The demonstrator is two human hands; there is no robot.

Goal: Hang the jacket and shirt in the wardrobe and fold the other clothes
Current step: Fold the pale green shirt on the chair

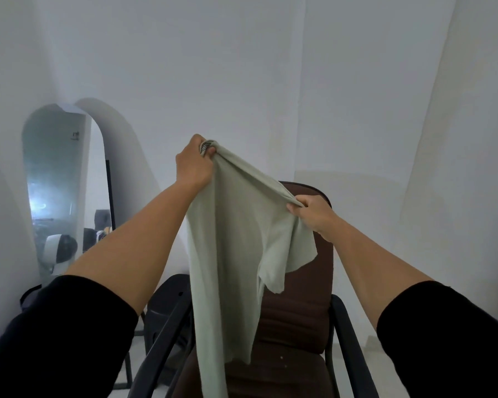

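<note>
Pale green fabric, a thin short-sleeved garment (227, 254), hangs in the air in front of the person, held up by both hands above a brown padded chair (296, 320). Its upper edge runs as a taut diagonal fold from the left hand (193, 165), which is raised higher, down to the right hand (314, 214). The left fingers (210, 151) are closed in a fist around a bunched corner of the cloth, where a small patch of patterned material shows inside the grip. The right fingers (295, 208) pinch the other end of the top edge, pressed together over a gathered fold. Below the right hand one loose sleeve flares outward; the main body of the garment drops straight down, its lower end passing over the chair seat and out of view at the bottom edge. Both forearms are bare, and black sleeves (69, 334) cover the upper arms. The chair has dark armrests on either side and stands against a plain white wall (270, 67). To the left, an arched mirror (61, 185) leans against the wall, and dark objects sit on the floor beside the chair, too unclear to identify.
</note>
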